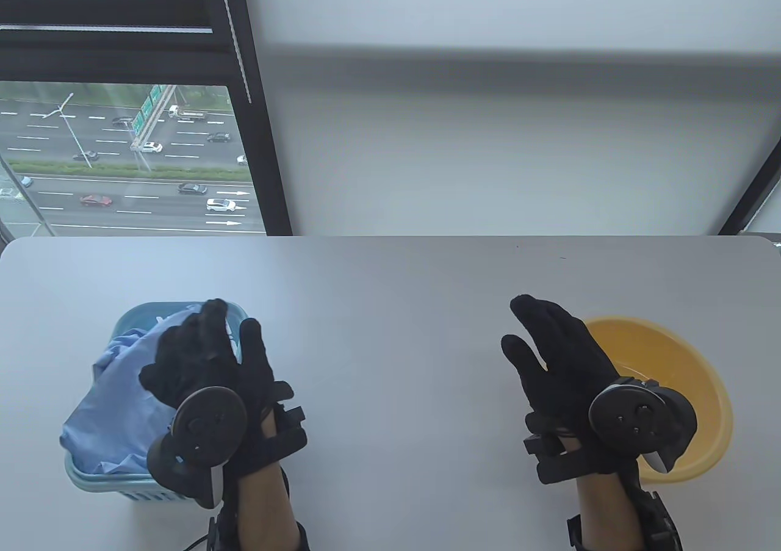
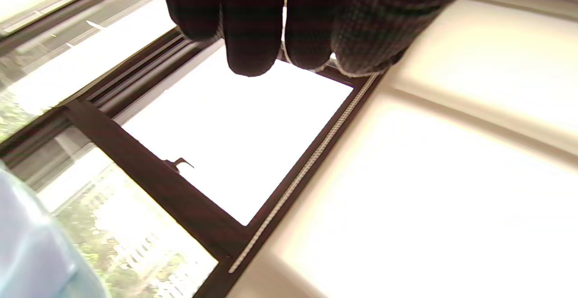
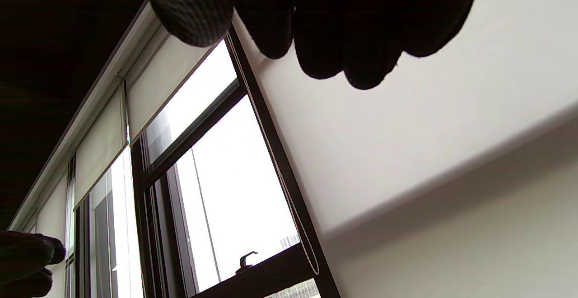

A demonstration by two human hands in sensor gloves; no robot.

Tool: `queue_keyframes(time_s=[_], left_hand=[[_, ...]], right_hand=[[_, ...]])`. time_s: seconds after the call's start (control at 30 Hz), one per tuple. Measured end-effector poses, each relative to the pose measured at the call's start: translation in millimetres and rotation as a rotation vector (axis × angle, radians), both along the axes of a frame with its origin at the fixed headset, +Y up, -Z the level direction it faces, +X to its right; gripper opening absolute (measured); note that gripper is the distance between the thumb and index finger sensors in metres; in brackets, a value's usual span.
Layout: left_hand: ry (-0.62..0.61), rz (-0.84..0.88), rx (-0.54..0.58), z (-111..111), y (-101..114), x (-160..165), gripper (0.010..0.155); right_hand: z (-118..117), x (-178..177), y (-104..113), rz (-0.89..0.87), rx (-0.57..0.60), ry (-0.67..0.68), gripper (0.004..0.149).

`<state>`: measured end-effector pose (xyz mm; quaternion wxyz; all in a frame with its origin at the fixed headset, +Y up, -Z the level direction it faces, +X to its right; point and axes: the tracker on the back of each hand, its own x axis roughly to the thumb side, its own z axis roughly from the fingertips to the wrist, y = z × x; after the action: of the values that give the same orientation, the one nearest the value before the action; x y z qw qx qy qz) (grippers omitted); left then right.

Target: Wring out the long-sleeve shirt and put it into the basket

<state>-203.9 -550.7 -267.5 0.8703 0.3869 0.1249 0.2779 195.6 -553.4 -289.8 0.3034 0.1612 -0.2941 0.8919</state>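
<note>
Task item: crumpled light-blue long-sleeve shirt (image 1: 116,404) sits bunched inside a pale-blue slatted plastic basket (image 1: 104,485) at the tabletop's left-front; fabric mounds above the rim. A pale-blue patch at the lower-left corner of the left wrist view (image 2: 31,253) looks like the same fabric, but blurred, can't confirm.

Left hand (image 1: 210,374), black sensor glove, round dark tracker on its back, is raised over the basket's right side. Fingers (image 1: 210,319) straight, close together, thumb apart to the right. Grip: wide, holding nothing. Contact w/ shirt can't be judged from the table view; left wrist view shows fingertips (image 2: 250,31) hanging free against the window, no cloth between them.

Right hand (image 1: 561,362), same glove and tracker, is up at the tabletop's right side, over the near-left rim of a round yellow plastic basin (image 1: 701,380). Fingers straight and together, thumb spread left. Grip: wide, holding nothing. Right wrist view agrees: fingertips (image 3: 352,40) hang loose against wall and window frame.

Hands well apart; pale grey tabletop (image 1: 390,307) between them.

Basin interior partly hidden by right hand and tracker; contents can't be told.

Beyond the tabletop: dark-framed window (image 1: 122,118) at left w/ a highway below, roller blind (image 1: 518,118) across centre and right.
</note>
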Motion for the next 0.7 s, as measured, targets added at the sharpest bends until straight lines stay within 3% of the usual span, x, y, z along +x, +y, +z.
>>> queue_keyframes(time_s=[0.1,0.23,0.47,0.7], left_hand=[[-0.263,-0.06,-0.005,-14.4,0.4,32.4,0.041],[-0.414,-0.233,-0.096,-33.0,-8.4,83.5,0.042],[-0.46,-0.548,-0.178,-62.7,-49.4,154.0,0.043],[-0.397,-0.685,-0.216,-74.2,-75.8,161.1,0.048]], right_hand=[[-2.8,-1.1,-0.2,0.08,-0.022,-0.127,0.044],[-13.5,-4.1,-7.2,0.204,-0.127,-0.263,0.044],[-39.4,-27.2,-36.6,0.382,-0.253,-0.338,0.044],[-58.9,-58.4,-73.8,0.546,-0.375,-0.338,0.055]])
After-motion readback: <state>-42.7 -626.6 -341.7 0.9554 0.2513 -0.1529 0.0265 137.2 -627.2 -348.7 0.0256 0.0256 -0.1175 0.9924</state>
